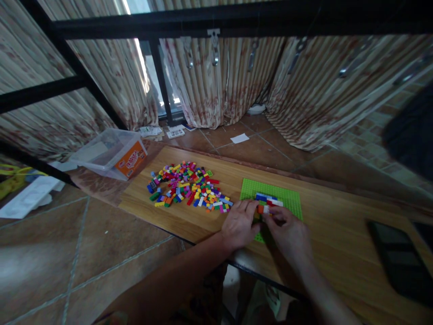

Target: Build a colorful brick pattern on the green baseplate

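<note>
A green studded baseplate [291,198] lies on the wooden tabletop. On it stands a small build of toy bricks, with a blue brick [261,197] along the back and white and red ones beside it. My left hand [238,223] is closed against the left side of the build, its fingertips at an orange brick [260,209]. From the right, my right hand [291,230] pinches a small white brick [266,209] at the front of the build. My fingers hide the lower bricks; whether the white brick is seated cannot be told.
A wide pile of loose coloured bricks [189,185] spreads left of the baseplate. Beyond it stands a clear plastic bin [108,149] with an orange label. A dark phone-like device [399,257] lies at the right. A black metal frame [237,22] crosses before the curtains.
</note>
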Available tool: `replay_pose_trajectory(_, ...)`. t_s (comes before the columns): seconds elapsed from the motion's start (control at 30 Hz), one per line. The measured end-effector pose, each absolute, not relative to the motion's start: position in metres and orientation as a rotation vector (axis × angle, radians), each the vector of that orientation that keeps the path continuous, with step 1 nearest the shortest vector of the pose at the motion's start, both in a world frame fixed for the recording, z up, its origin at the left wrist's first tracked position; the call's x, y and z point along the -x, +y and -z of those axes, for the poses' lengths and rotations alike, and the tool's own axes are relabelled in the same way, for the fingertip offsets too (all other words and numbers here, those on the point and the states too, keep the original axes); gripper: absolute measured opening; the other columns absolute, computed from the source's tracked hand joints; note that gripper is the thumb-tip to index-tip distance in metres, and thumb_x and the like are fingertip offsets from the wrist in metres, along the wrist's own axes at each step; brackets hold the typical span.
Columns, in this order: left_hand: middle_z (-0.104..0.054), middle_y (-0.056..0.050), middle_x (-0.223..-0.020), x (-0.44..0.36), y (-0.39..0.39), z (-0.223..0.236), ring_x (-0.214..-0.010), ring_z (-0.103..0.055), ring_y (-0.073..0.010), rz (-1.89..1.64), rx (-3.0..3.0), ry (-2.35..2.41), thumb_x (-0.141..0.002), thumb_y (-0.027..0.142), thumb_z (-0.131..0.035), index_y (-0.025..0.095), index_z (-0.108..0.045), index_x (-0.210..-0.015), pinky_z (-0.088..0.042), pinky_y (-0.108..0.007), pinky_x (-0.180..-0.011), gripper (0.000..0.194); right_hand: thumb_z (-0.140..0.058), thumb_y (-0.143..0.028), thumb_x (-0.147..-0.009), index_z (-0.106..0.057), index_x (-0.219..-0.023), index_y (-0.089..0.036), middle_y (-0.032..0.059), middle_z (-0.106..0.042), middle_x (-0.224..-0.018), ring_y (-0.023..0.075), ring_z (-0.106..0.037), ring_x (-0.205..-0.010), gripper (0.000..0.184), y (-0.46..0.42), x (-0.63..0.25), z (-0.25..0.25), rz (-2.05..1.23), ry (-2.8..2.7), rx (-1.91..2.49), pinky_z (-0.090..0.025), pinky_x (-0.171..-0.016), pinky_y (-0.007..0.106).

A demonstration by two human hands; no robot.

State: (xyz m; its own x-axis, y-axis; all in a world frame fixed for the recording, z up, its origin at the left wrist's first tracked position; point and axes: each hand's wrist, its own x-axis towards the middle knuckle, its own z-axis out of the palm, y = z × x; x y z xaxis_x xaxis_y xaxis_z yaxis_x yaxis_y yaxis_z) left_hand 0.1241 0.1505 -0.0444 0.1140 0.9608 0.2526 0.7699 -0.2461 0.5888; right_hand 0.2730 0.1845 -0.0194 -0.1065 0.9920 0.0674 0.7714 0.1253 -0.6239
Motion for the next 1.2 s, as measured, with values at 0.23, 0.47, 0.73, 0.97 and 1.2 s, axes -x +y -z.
replay_pose_trajectory(0.23, -0.055, -0.012, -0.123, -0.128, 0.150, 0.044, -0.115, -0.051, -0.0275, -0.857, -2.080, 1.744, -0.081, 0.028, -0.063, 0.016, -0.042, -0.127, -0.042, -0.044, -0.102, 0.052, -0.050, -0.045, -0.085, -0.068, -0.105, -0.020, 0.0084, -0.070, -0.100, 0.0211, -0.066, -0.083, 0.037, 0.193, -0.286, 0.018, -0.684, -1.940, 1.497, -0.050, -0.076, 0.035)
replay_pose_trajectory(0.47, -0.055, -0.011, -0.123, -0.127, 0.149, 0.041, -0.116, -0.051, -0.0271, -0.864, -2.092, 1.735, -0.083, 0.028, -0.062, 0.018, -0.042, -0.126, -0.042, -0.043, -0.101, 0.048, -0.054, -0.044, -0.083, -0.063, -0.117, -0.019, 0.0121, -0.058, -0.121, 0.0273, -0.055, -0.111, 0.043, 0.199, -0.290, 0.019, -0.549, -2.247, 1.334, -0.044, -0.098, 0.046)
replay_pose_trajectory(0.73, -0.057, -0.008, -0.119, -0.125, 0.147, 0.045, -0.112, -0.053, -0.0241, -0.946, -2.045, 1.693, -0.087, 0.029, -0.058, 0.019, -0.051, -0.118, -0.044, -0.041, -0.099, 0.033, -0.055, -0.040, -0.083, -0.064, -0.108, -0.021, 0.0094, -0.062, -0.115, 0.0246, -0.057, -0.107, 0.032, 0.202, -0.294, 0.021, -0.612, -2.205, 1.296, -0.045, -0.097, 0.044)
replay_pose_trajectory(0.97, -0.062, -0.006, -0.109, -0.123, 0.145, 0.045, -0.104, -0.057, -0.0183, -1.060, -2.057, 1.633, -0.094, 0.020, -0.043, 0.020, -0.063, -0.101, -0.047, -0.035, -0.095, 0.021, -0.056, -0.041, -0.083, -0.068, -0.097, -0.023, 0.0083, -0.065, -0.110, 0.0242, -0.060, -0.105, 0.026, 0.201, -0.297, 0.021, -0.671, -2.163, 1.266, -0.046, -0.095, 0.043)
replay_pose_trajectory(1.2, -0.061, -0.006, -0.106, -0.124, 0.146, 0.046, -0.102, -0.057, -0.0180, -1.034, -2.072, 1.656, -0.093, 0.019, -0.044, 0.019, -0.063, -0.096, -0.048, -0.033, -0.093, 0.019, -0.055, -0.038, -0.085, -0.071, -0.098, -0.024, 0.0084, -0.064, -0.111, 0.0244, -0.059, -0.105, 0.025, 0.199, -0.294, 0.030, -0.521, -2.257, 1.182, -0.047, -0.094, 0.043)
